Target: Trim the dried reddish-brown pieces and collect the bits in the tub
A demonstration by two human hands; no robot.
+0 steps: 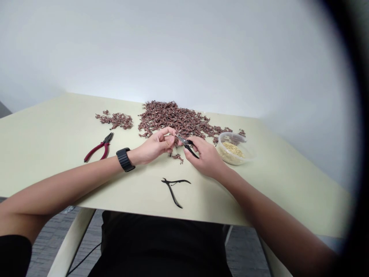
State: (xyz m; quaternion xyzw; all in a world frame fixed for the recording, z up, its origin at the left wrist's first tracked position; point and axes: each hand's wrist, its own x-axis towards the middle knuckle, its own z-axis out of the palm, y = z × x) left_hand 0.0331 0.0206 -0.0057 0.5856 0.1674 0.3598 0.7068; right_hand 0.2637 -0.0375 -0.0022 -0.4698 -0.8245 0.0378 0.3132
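My right hand (206, 154) is closed around the black handles of a small pair of pliers (184, 142), whose metal jaws point left. The jaw tips meet the fingertips of my left hand (157, 145). Those left fingers are pinched on a small reddish-brown piece; its exact kind is too small to make out. Just below my fingers a few similar reddish-brown pieces (178, 157) lie on the table. Behind both hands spreads a large pile of reddish-brown small pieces (175, 117).
Red-handled pliers (99, 148) lie at left, near a smaller brown heap (117, 120). Black nippers (173, 188) rest near the front edge of the pale table (138, 192). A clear round tub (221, 156) with gold-coloured bits stands right. A wall (173, 50) rises behind.
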